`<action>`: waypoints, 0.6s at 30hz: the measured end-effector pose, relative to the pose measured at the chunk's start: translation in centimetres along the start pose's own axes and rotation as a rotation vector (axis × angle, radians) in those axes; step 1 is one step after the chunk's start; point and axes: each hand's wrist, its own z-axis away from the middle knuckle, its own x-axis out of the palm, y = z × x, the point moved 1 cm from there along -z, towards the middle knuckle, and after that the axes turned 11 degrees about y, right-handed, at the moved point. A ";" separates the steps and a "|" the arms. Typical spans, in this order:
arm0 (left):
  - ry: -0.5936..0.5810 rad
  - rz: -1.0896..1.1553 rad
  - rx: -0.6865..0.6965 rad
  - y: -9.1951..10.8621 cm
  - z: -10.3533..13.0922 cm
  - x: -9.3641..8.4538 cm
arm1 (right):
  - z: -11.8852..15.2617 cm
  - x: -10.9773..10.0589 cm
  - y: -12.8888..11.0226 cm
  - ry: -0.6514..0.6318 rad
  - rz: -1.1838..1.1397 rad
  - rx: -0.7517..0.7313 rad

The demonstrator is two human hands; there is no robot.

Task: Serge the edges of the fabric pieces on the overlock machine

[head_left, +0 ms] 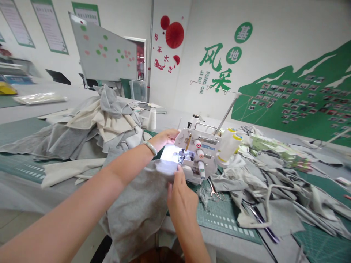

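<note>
A white overlock sewing machine stands on the cutting mat, its lamp lighting the needle area. Grey fabric runs up to the machine's front and hangs over the table edge. My right hand grips this fabric just before the presser foot, index finger stretched forward and thumb at the cloth's edge. My left hand, below a bangle on the wrist, reaches to the upper left side of the machine. Its fingertips go behind the machine head, so their grip is hidden.
A heap of grey and cream fabric lies left. Thread cones stand right of the machine, with another cone behind my left hand. Small scissors, dark-handled shears and fabric scraps lie at right.
</note>
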 end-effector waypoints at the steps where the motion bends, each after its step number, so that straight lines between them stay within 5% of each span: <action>1: -0.008 0.005 -0.020 0.0 -0.1 0.0 | -0.1 0.0 0.0 -0.004 0.019 -0.001; 18: 0.066 0.046 0.061 0.7 -0.8 0.0 | -0.2 -0.1 -0.1 0.017 -0.025 -0.008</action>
